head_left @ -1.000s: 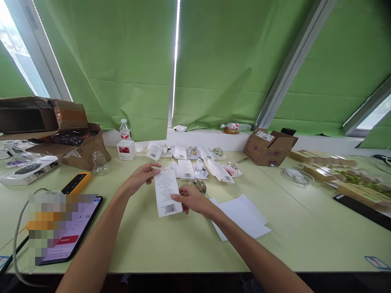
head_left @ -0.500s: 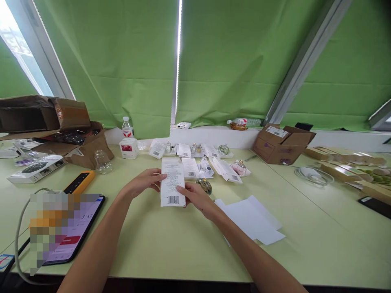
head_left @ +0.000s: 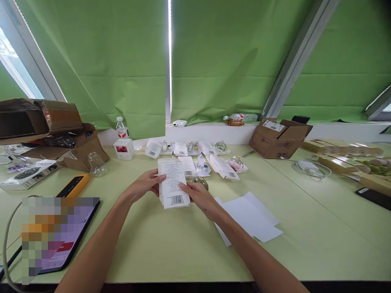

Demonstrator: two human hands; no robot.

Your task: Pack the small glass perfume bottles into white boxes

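Both my hands hold a small white flat box [head_left: 172,182] with printed text and a barcode, raised a little above the pale green table [head_left: 189,248]. My left hand [head_left: 146,184] grips its left edge with the thumb on top. My right hand [head_left: 198,196] grips the right lower edge, fingers closed on it. Behind my right hand a small round glass bottle with a gold cap [head_left: 200,182] stands on the table, partly hidden. Beyond lie more white boxes [head_left: 222,167] and little glass bottles [head_left: 220,146] in rows.
White paper sheets [head_left: 250,217] lie right of my right arm. A tablet [head_left: 65,238] and an orange device [head_left: 73,186] are at the left, with brown cardboard boxes [head_left: 45,118] behind. Another open cardboard box [head_left: 276,138] sits at the back right. A water bottle [head_left: 121,129] stands near the green curtain.
The white box turned from slanted to nearly upright in my hands and both hands closed in on its edges. The view shifted slightly.
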